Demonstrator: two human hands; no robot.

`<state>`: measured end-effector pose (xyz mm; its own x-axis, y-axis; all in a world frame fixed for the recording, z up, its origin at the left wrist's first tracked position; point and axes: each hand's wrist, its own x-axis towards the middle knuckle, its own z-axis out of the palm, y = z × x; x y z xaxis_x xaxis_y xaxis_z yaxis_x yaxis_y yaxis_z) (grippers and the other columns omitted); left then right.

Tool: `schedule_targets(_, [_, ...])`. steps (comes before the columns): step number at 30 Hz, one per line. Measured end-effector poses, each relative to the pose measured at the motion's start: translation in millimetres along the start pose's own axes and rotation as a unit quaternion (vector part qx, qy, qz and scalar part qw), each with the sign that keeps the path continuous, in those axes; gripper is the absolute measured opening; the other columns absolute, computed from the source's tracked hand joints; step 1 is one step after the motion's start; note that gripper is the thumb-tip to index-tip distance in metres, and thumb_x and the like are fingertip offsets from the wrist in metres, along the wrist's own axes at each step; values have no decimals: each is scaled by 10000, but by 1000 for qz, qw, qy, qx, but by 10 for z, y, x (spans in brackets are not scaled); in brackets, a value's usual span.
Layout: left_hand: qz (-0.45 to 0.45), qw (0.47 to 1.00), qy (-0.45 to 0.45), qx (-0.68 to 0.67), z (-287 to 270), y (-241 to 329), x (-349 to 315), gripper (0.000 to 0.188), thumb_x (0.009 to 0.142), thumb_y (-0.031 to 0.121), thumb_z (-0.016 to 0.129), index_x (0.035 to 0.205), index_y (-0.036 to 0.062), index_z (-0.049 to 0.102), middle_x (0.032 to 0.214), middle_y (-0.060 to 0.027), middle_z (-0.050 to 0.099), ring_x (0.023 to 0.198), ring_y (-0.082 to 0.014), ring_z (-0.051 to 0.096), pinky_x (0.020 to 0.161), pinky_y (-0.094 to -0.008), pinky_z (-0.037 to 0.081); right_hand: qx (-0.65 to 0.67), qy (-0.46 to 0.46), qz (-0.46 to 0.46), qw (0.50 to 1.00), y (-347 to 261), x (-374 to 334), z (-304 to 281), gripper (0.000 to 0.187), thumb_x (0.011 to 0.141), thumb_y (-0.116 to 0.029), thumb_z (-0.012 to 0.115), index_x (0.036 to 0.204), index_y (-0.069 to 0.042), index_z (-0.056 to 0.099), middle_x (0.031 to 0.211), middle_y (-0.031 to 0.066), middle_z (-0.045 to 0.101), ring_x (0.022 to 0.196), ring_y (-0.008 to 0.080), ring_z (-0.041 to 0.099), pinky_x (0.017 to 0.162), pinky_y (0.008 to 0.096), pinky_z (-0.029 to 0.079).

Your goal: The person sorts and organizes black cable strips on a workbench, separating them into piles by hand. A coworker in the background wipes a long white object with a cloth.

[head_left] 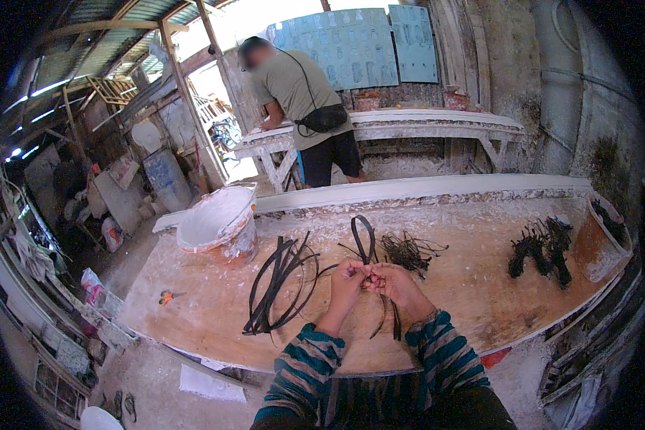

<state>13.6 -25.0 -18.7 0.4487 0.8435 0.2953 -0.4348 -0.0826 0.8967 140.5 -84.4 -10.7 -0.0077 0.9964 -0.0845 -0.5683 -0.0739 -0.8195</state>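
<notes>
My left hand [348, 281] and my right hand [397, 284] meet over the middle of the wooden table [466, 315], fingers pinched together. Between them they grip a black strip [363, 240], bent into an upright loop that stands above my fingertips. Its loose ends hang below the hands toward the table's near edge. Left of my hands lies a bundle of long black strips [274, 287]. Just beyond my right hand sits a small pile of thin black ties [411, 251]. The exact pinch point is partly hidden by my fingers.
A white-crusted bucket [218, 223] stands at the table's far left, with orange-handled scissors [169, 297] nearer me. To the right are dark tied bundles [541, 251] and an orange container [600, 244]. Across the room, a person [299, 100] bends over a white bench [430, 127].
</notes>
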Motion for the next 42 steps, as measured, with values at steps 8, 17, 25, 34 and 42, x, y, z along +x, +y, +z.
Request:
schedule_targets(8, [0, 1000, -23, -14, 36, 63, -17, 70, 787, -13, 580, 789, 20, 519, 746, -67, 605, 645, -108, 578, 549, -219, 472, 33, -4, 9, 999, 56, 63, -87, 153, 837, -194, 504, 781, -55, 530, 733, 26, 552, 692, 175, 582, 655, 301, 485])
schedule_targets(17, [-22, 998, -54, 10, -2, -25, 8, 100, 795, -15, 571, 755, 42, 498, 747, -41, 597, 660, -88, 572, 552, -204, 492, 67, 54, -26, 996, 11, 3, -30, 128, 839, -166, 499, 807, -50, 541, 744, 30, 565, 677, 133, 564, 640, 277, 490])
schedule_targets(25, [-53, 997, -40, 25, 31, 56, -19, 95, 803, 18, 575, 802, 68, 495, 762, -16, 583, 674, -77, 565, 556, -193, 488, 5, 69, -97, 993, 27, 58, -76, 53, 825, -94, 552, 802, -46, 553, 756, 42, 601, 673, 99, 562, 621, 231, 477])
schedule_targets(34, [-52, 998, -13, -26, 5, 90, 5, 99, 808, 58, 584, 811, 79, 488, 766, -18, 583, 666, -79, 566, 554, -200, 496, -31, -3, -95, 995, -78, -16, -36, 159, 830, -56, 543, 972, 5, 580, 849, 61, 616, 742, 110, 579, 712, 235, 482])
schedule_targets(42, [-81, 992, -16, -91, -8, 121, 17, 119, 792, 68, 612, 812, 82, 496, 725, -1, 568, 643, -73, 569, 539, -185, 497, -23, -9, -94, 995, -81, -13, -32, 169, 817, -44, 560, 975, 12, 579, 885, 74, 613, 756, 124, 582, 718, 241, 489])
